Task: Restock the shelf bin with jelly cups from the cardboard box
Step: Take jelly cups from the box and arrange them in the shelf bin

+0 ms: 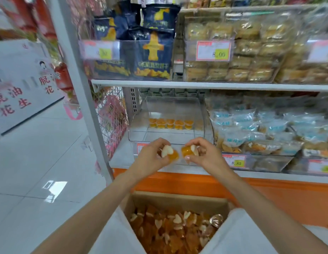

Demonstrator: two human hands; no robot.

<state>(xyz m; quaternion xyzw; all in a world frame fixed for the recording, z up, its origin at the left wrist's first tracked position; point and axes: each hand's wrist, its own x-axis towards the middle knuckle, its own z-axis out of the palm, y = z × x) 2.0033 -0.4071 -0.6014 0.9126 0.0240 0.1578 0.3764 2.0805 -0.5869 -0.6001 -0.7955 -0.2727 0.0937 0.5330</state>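
A clear plastic shelf bin (pixel 137 136) stands on the lower shelf with a row of orange jelly cups (pixel 171 124) at its back. Just in front of the bin's front edge, my left hand (pixel 152 156) pinches an orange heart-shaped jelly cup (pixel 169 153) with a white lid. My right hand (pixel 205 153) grips another orange jelly cup (pixel 187 150) close beside it. Below my arms sits the open cardboard box (pixel 178 198), full of several loose jelly cups (pixel 174 233).
Bagged snacks (pixel 260 129) fill the bin to the right, and wrapped pastries (pixel 233 52) and dark blue snack bags (pixel 152 52) sit on the shelf above. A white shelf upright (pixel 80 85) stands at left, with white tiled floor (pixel 40 171) beyond it. An orange base panel (pixel 269 195) runs under the shelf.
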